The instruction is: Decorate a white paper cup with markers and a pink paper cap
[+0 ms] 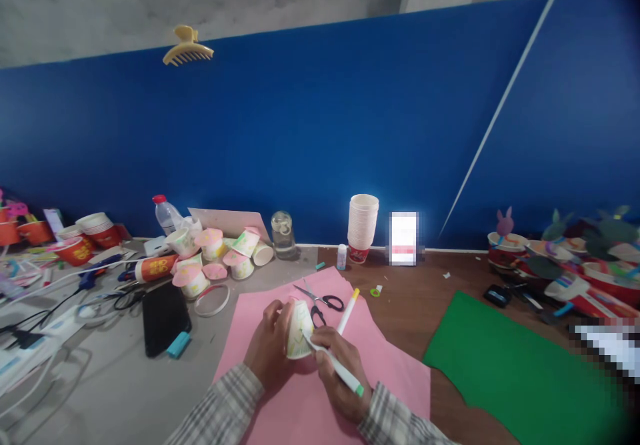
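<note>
My left hand is closed round a white paper cup, tilted on its side, with green and yellow marks on its wall. In my right hand is a white marker with a green end, its tip against the cup. Both hands are over a sheet of pink paper. Just beyond them, scissors with black handles lie spread on the sheet. A white marker with a yellow end rests beside the scissors.
Decorated paper cups are piled at the left, near a glass jar. A cup stack stands behind the sheet, beside a small bottle. Green paper lies at right. A black phone and cables are at left.
</note>
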`<action>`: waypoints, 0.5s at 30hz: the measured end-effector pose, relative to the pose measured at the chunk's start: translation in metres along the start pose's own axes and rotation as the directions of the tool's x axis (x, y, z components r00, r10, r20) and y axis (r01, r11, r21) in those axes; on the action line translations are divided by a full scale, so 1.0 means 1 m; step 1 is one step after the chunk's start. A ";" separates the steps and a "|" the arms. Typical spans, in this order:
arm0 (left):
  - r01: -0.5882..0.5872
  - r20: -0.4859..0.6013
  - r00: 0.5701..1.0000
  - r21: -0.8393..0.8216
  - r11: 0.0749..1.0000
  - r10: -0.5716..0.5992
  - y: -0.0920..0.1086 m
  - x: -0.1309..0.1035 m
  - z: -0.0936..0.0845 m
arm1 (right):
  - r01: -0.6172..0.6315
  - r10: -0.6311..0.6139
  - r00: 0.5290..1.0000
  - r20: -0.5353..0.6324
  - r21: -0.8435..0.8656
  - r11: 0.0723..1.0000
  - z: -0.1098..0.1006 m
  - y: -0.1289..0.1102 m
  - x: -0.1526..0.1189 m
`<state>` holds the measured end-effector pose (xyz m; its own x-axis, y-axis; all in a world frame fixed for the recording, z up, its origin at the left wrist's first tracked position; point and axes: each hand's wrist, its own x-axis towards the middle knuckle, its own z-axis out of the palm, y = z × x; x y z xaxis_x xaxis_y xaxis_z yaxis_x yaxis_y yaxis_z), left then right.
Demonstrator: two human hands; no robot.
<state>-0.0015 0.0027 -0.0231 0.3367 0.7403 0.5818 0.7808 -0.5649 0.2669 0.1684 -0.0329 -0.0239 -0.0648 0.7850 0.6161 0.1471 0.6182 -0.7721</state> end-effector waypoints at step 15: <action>-0.020 0.004 1.000 0.004 1.000 0.020 0.000 0.001 -0.001 | 0.018 -0.018 1.000 0.001 -0.015 1.000 0.000 0.000 -0.001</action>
<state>-0.0014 0.0032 -0.0214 0.3546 0.7300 0.5843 0.7760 -0.5784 0.2517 0.1689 -0.0335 -0.0242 -0.0684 0.7739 0.6296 0.1604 0.6314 -0.7587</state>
